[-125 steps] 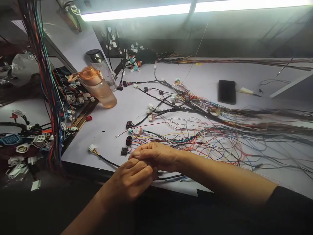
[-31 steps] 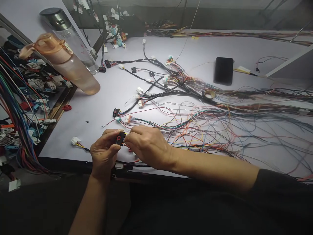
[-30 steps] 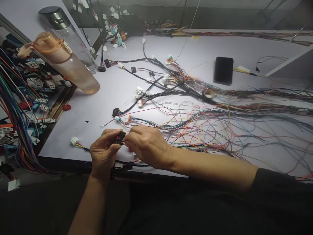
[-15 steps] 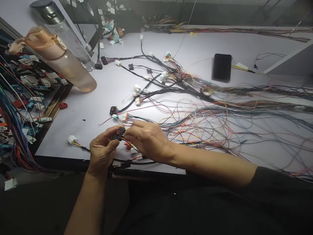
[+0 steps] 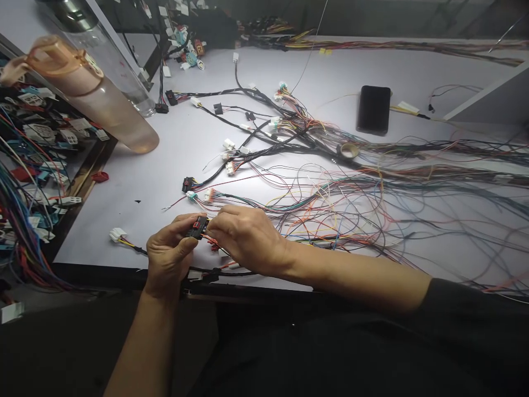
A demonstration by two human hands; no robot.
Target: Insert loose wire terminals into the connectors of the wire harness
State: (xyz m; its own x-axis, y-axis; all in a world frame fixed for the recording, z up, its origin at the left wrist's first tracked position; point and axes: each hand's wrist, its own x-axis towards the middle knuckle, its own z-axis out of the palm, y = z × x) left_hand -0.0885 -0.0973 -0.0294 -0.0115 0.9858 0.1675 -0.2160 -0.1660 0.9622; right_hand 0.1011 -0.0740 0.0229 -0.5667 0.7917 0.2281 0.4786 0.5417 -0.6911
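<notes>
Between the thumb and fingers of my left hand (image 5: pixel 171 248) is a black wire connector (image 5: pixel 197 227) with a red insert, held above the table's near edge. My right hand (image 5: pixel 243 234) is closed at the connector's right side, its fingertips pinched where thin wires (image 5: pixel 211 239) enter the housing. Those fingertips largely hide the wires. Below the hands, a black-wrapped cable branch (image 5: pixel 231 273) runs along the near edge. To the left lies a white connector (image 5: pixel 117 235) on a short cable. Just beyond the hands are another black connector (image 5: pixel 188 184) and a small white connector (image 5: pixel 210 195).
A wire harness (image 5: pixel 306 146) and loose coloured wires (image 5: pixel 339 204) spread rightward over the white table (image 5: pixel 136 171). A peach bottle (image 5: pixel 111 110) and a clear bottle (image 5: pixel 138 99) stand at left. A tape roll (image 5: pixel 349 150) and a black box (image 5: pixel 374 109) lie farther back.
The whole view has shifted slightly, so things appear a little farther left and up. Both hands keep their hold at the black connector, with only slight movement of the fingers.
</notes>
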